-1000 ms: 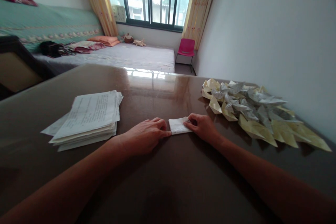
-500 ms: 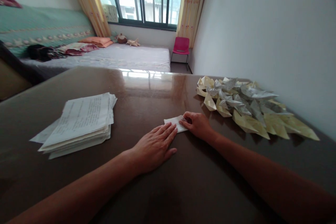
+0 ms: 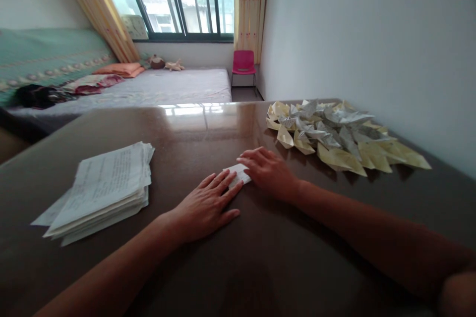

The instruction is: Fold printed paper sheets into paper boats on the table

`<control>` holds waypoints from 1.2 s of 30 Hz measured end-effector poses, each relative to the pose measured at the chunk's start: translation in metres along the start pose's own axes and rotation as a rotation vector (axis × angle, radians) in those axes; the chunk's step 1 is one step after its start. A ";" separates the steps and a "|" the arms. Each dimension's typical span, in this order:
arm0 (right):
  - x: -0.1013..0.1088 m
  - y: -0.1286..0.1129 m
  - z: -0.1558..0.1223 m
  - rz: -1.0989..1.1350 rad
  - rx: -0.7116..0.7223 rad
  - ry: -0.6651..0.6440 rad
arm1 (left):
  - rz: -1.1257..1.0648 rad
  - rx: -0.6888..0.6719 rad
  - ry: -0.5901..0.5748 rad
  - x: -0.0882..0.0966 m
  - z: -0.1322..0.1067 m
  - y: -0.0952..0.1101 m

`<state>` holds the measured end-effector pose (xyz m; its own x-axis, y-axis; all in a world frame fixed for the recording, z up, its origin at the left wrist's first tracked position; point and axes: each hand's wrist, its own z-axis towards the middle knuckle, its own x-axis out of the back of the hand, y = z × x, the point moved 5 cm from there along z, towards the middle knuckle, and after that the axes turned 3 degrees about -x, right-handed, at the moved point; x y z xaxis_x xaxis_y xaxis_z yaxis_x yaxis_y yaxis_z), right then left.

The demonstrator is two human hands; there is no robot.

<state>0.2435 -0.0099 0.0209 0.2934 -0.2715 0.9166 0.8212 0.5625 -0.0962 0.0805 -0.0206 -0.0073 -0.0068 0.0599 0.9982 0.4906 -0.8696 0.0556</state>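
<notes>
A small folded piece of white printed paper (image 3: pixel 241 172) lies on the brown table between my hands. My left hand (image 3: pixel 206 208) rests flat with its fingertips pressing the paper's left part, thumb held apart. Over the right end of the paper is my right hand (image 3: pixel 270 173), its fingers stretched out and slightly bent, reaching across the paper's far edge. It does not pinch the paper; its thumb is hidden. Part of the paper is covered by both hands.
To the left sits a stack of printed paper sheets (image 3: pixel 104 178), somewhat uneven. Many folded paper boats (image 3: pixel 334 131), yellow and grey-white, are massed at the right near the wall. Past the glossy table (image 3: pixel 201 133) are a bed (image 3: pixel 178 84) and a pink chair (image 3: pixel 243 62).
My right hand has gone from a pinch at the paper's right end to stretched fingers over it. My left hand stays flat on the paper. The camera view has shifted.
</notes>
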 end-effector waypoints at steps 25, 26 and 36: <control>-0.009 0.036 -0.006 0.202 -0.224 -0.195 | -0.085 0.324 0.304 0.020 0.004 -0.022; -0.013 0.040 -0.005 0.269 -0.240 -0.170 | -0.110 0.304 0.322 0.018 0.005 -0.021; 0.006 0.033 0.001 0.928 -0.330 0.106 | -0.730 0.239 0.633 0.031 0.004 -0.009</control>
<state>0.2714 0.0078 0.0237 0.9187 0.0891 0.3847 0.3336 0.3461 -0.8769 0.0795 -0.0088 0.0232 -0.8065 0.2078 0.5536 0.3432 -0.5979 0.7244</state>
